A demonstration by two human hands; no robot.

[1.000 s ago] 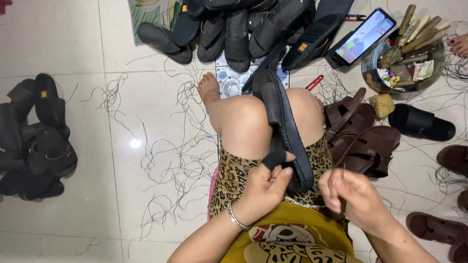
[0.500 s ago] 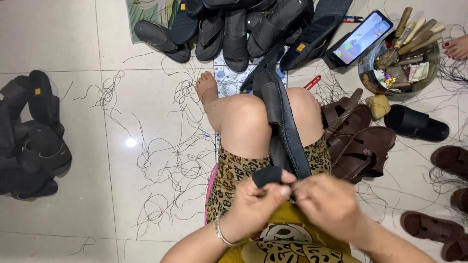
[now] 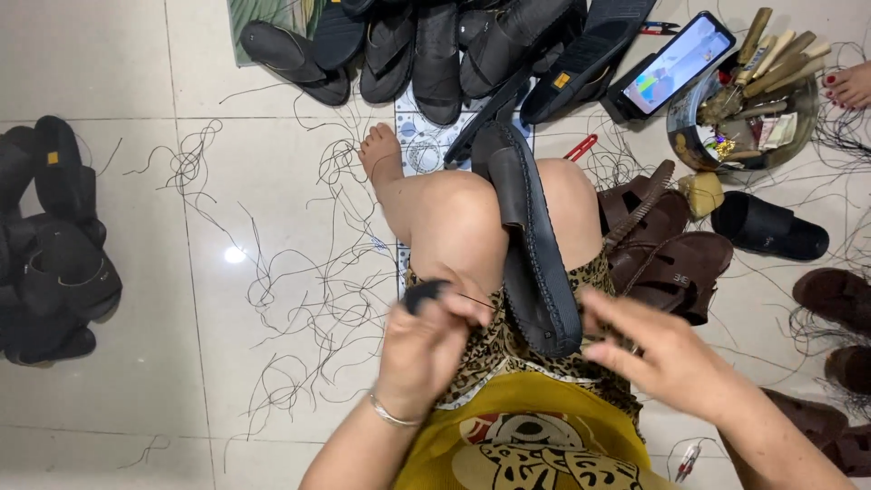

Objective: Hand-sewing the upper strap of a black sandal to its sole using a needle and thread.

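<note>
Left hand [image 3: 426,340] is closing around a small dark piece [image 3: 425,293], thread [image 3: 474,300] trailing; right hand [image 3: 667,354] is spreading open beside the black sandal sole [image 3: 535,263] lying across the knees, holding nothing visible.

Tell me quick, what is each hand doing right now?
Left hand: closed, fingers pinching a small dark piece with a thin thread running from it.
Right hand: open, fingers spread beside the black sandal sole, holding nothing visible.
</note>
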